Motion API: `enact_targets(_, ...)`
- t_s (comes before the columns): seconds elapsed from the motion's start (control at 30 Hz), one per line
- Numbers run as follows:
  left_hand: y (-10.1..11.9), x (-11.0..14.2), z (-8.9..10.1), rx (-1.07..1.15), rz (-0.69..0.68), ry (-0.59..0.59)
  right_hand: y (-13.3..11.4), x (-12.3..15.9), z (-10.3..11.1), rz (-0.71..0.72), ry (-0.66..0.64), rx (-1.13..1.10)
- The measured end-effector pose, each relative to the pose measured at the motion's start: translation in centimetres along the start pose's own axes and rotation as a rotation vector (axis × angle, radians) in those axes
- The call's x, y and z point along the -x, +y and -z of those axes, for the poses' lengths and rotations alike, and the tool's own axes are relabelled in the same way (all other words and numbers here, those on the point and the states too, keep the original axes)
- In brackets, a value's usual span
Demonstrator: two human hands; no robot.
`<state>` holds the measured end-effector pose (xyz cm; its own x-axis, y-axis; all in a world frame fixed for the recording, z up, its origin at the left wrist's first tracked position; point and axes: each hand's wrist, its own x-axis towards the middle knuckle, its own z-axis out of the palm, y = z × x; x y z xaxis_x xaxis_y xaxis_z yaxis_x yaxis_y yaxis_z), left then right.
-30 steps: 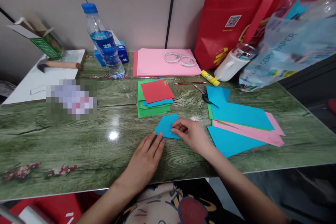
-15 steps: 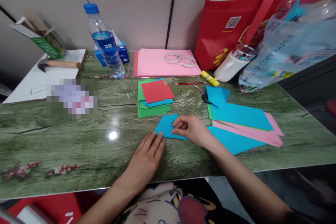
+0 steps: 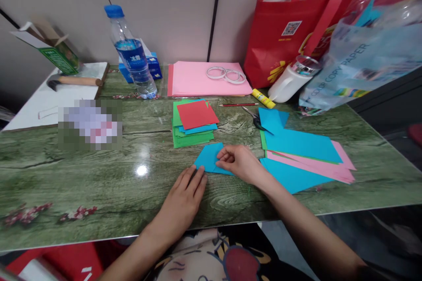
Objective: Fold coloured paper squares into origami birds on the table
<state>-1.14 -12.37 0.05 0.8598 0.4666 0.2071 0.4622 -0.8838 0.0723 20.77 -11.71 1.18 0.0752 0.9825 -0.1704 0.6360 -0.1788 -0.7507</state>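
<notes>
A folded piece of blue paper (image 3: pixel 208 154) lies on the table in front of me. My left hand (image 3: pixel 187 195) rests flat on the tabletop, fingers stretched, with its fingertips at the paper's near left corner. From the right, my right hand (image 3: pixel 239 162) comes over the paper, its fingers curled and thumb and fingertips brought together at a fold. That hand covers the paper's right end. Just beyond is a stack of red, blue and green paper squares (image 3: pixel 197 115). Blue sheets (image 3: pixel 300 144), with pink and green ones below, lie right of my right hand.
Scissors (image 3: pixel 257 124), a pencil (image 3: pixel 239 104) and a glue stick (image 3: pixel 263 99) lie behind. Two tape rolls (image 3: pixel 216 73) sit on pink paper (image 3: pixel 191 80). A water bottle (image 3: pixel 133 59), white cup (image 3: pixel 290 82), red bag (image 3: pixel 263 35) and hammer (image 3: pixel 77 81) stand or lie farther back.
Hardly anything differs. Both hands keep their places at the blue paper, and the right end of the paper shows slightly less beneath my right hand.
</notes>
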Motion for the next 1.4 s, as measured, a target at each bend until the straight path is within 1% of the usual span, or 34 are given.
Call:
enact_targets(0.5,-0.2,0.2,-0.4,0.001,-0.015,0.038,0.4,0.1,-0.2,0.02,0.001,-0.029)
enact_targets(0.73,-0.3,0.4,-0.4,0.043,-0.003,0.046,-0.6,0.9,0.0,0.035,0.005,0.038)
enact_targets(0.9,-0.7,0.6,-0.3,0.106,0.007,0.063,-1.3,1.9,0.2,0.082,0.002,0.072)
enact_targets(1.03,-1.3,0.5,0.2,0.192,0.051,0.117,-1.4,2.4,0.3,0.131,-0.008,0.098)
enact_targets(1.13,-1.6,0.4,0.5,0.237,0.047,0.14,-1.4,2.7,0.3,0.153,-0.007,0.119)
enact_targets(1.3,-1.7,0.4,0.6,0.255,0.041,0.125,-1.7,3.3,0.2,0.173,0.016,0.162)
enact_targets(1.4,-1.6,0.4,0.5,0.241,0.034,0.111,-1.8,3.8,0.2,0.198,-0.002,0.186)
